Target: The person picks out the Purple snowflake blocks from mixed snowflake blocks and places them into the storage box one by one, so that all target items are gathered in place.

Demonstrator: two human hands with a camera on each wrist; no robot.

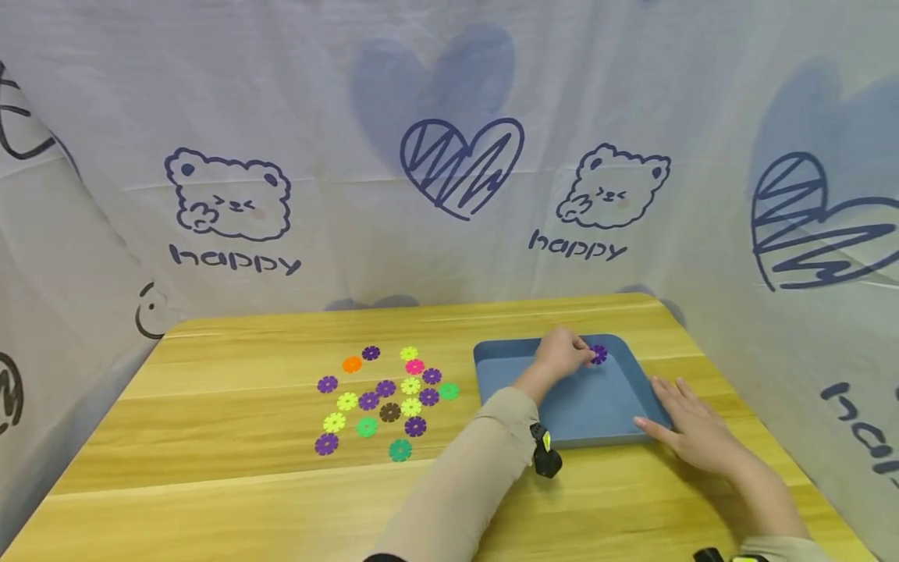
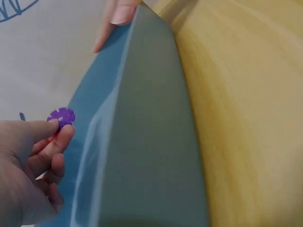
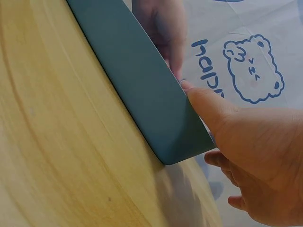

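Note:
My left hand (image 1: 586, 357) is over the far part of a blue tray (image 1: 583, 414) and pinches a purple flower-shaped disc (image 1: 598, 354) between thumb and fingertips. The left wrist view shows that disc (image 2: 61, 116) held just above the tray's inner wall (image 2: 142, 142). My right hand (image 1: 667, 406) rests flat along the tray's right front corner, its thumb on the rim. In the right wrist view the thumb (image 3: 208, 106) lies against the tray's edge (image 3: 142, 90). Nothing else shows inside the tray.
Several flower discs (image 1: 386, 398) in purple, yellow, green, orange, pink and brown lie spread on the wooden table (image 1: 211, 484) left of the tray. A printed white cloth (image 1: 449, 156) closes off the back and both sides.

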